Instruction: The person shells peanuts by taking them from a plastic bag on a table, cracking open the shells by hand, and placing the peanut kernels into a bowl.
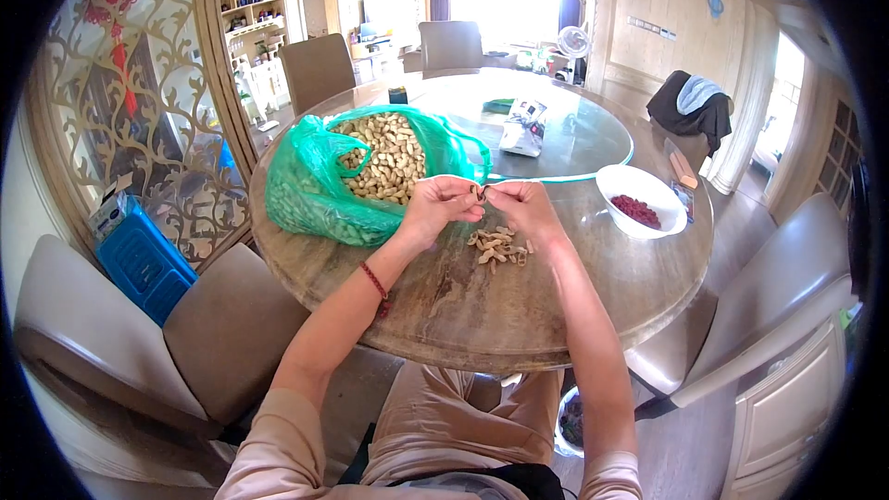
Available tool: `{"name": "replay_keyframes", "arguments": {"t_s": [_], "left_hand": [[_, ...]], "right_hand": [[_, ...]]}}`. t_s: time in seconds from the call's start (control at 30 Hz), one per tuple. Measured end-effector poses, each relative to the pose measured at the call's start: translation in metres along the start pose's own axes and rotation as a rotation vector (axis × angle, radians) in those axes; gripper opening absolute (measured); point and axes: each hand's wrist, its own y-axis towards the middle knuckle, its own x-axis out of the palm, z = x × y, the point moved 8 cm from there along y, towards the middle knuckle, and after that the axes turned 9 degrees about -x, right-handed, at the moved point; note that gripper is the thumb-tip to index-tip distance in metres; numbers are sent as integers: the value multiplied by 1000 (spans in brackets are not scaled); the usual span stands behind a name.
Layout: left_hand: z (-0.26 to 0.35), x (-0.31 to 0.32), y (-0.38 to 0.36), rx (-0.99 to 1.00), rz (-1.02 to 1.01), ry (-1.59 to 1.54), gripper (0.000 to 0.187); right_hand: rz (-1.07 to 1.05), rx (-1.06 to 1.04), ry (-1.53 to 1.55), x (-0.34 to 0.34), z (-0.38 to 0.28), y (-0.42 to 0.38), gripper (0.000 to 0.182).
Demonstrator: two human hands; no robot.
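Observation:
My left hand (433, 210) and my right hand (526, 208) meet above the table, thumbs and fingers pinched together on one small peanut (480, 193). It looks dark at the fingertips, and most of it is hidden. Beside my left hand stands an open green plastic bag (315, 190), full of unshelled peanuts (394, 153). Empty peanut shells (498, 248) lie in a small heap just below my right hand. To the right, a white bowl (619, 178) holds reddish shelled kernels (635, 210).
The round marble table (463, 324) carries a glass turntable (593, 143) with a white and dark packet (525, 127) and a dark jar (397, 94). Chairs (241, 329) stand around it. A bin (571, 421) is on the floor by my right leg.

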Motion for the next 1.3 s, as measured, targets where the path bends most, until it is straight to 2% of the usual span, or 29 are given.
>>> {"name": "replay_keyframes", "arguments": {"t_s": [0.17,0.2,0.27,0.33,0.4,0.47,0.5,0.53,0.6,0.67,0.73,0.8,0.83,0.87,0.9,0.93,1.0,1.03,1.07,1.13,1.2,1.27,1.3], "left_hand": [[-11,1,1,-17,1,201,13],[-12,3,2,-30,-5,253,13],[-14,6,1,-36,2,304,13],[-20,12,1,-72,-105,383,14],[-18,16,-2,-51,-113,392,12],[-2,7,-4,38,99,584,10],[13,5,-7,211,166,642,9],[17,-1,-7,212,175,645,9],[56,-26,-23,589,391,499,9],[75,-57,-31,691,560,340,10],[88,-86,-37,559,834,619,6],[92,-103,-38,486,923,943,6],[91,-108,-38,490,932,938,6],[86,-109,-31,428,842,1046,6],[79,-108,-24,363,749,1149,6],[73,-107,-21,298,737,1190,7],[59,-99,-13,204,595,1287,7],[58,-96,-14,201,602,1283,7],[52,-92,-14,134,594,1399,7],[48,-87,-14,64,588,1514,7],[47,-84,-15,35,600,1621,13],[49,-86,-13,106,656,1615,12],[52,-85,-13,176,710,1609,12]], "right_hand": [[-87,-134,-157,-2,8,5,13],[-86,-119,-153,-7,11,7,13],[-220,-109,-327,-6,18,7,12],[-259,-79,-349,-11,18,5,13],[-329,-58,-407,-11,19,1,14],[-333,-50,-427,-14,20,0,15],[-277,-16,-472,-21,22,2,14],[-221,18,-517,-27,24,4,14],[-161,26,-607,-39,29,8,13],[296,-207,-562,-78,20,10,15],[590,-309,-816,-104,-13,-7,16],[882,-100,-1175,-136,-34,-25,13],[969,-109,-1229,-154,-37,-32,14],[1056,-119,-1281,-176,-37,-39,16],[1052,-116,-1344,-192,-33,-44,18],[1048,-111,-1408,-206,-27,-50,20],[913,177,-1675,-219,-4,-54,28],[800,259,-1723,-218,2,-51,28],[796,252,-1725,-216,3,-50,28],[767,169,-1715,-204,-2,-46,28],[835,177,-1672,-200,-6,-48,21],[862,-98,-1466,-190,-17,-45,16],[893,-322,-1433,-174,-31,-45,16]]}}
